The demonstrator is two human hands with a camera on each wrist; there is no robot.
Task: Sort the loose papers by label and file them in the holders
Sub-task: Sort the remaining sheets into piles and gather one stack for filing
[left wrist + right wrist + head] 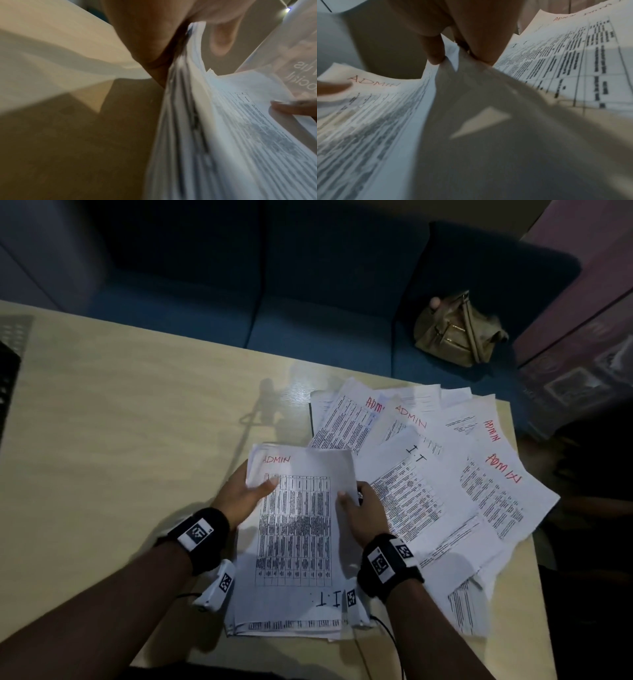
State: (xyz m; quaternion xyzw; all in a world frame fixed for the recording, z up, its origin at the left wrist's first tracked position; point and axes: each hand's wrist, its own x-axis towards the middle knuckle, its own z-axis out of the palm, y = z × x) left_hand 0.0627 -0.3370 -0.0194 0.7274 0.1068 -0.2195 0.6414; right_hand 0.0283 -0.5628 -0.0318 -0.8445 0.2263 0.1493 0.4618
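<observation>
Sorting in progress, early stage: left hand (241, 494) and right hand (363, 517) grip a thick held stack (298, 542) by its two long edges, fingers curled under and thumbs pressed on top, just above the desk (120, 422) at its near edge. Top sheet of the stack is marked ADMIN in red; a sheet lower in it shows I.T. at its near end, upside down, so by judgement the stack is not yet separated by label. Loose papers (445, 474), fanned and overlapping, lie on the desk just right of the stack, several marked ADMIN, one I.T., unsorted. Black mesh item (8, 378) at the far left edge of the desk, possibly a holder; too little in view to tell. Nothing seen filed; collecting, separating by label and filing all appear left to do. Tan bag (459, 332) on the blue sofa (308, 313) beyond the desk
</observation>
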